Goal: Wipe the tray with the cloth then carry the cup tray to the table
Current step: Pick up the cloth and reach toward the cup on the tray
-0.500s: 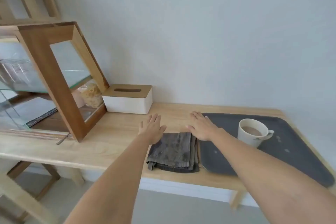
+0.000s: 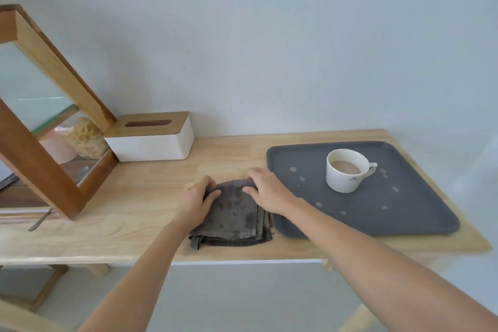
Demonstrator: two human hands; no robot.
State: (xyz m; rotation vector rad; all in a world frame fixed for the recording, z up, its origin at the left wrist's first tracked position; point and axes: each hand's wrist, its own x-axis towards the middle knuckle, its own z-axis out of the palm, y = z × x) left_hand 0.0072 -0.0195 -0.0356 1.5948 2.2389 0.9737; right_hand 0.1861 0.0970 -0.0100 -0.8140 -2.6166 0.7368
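A: Dark grey plastic, that tray, lying flat on the R end of the wooden bench w/ pale spots dotted over it, on both sides of the cup.

B: And what's in the cup?

A: White cup, handle pointing right, standing upright near the tray's back half. Approx half full of a milky brown drink. Nothing else sits on the tray.

B: Cloth?

A: Grey cloth, folded into layers, on the bench just beside the tray's L edge; its R side looks to touch or nearly touch the tray, can't tell which. Stained in patches.

B: Hands on it?

A: Both. Left hand is at the cloth's far L corner, thumb on top, fingers curled round the edge, closed on the fabric. Right hand is at the far R corner, fingers bent down over the back edge, thumb pressed on top, also gripping it. The near half of the cloth lies flat on the wood. R forearm crosses above the tray's near L corner.

B: Other containers?

A: White tissue box w/ a wooden slotted lid, back L by the wall; can't see inside the slot. Left of it, touching its corner, a wood-framed glass cabinet w/ a bag of something pale yellow and a pinkish item behind the glass.
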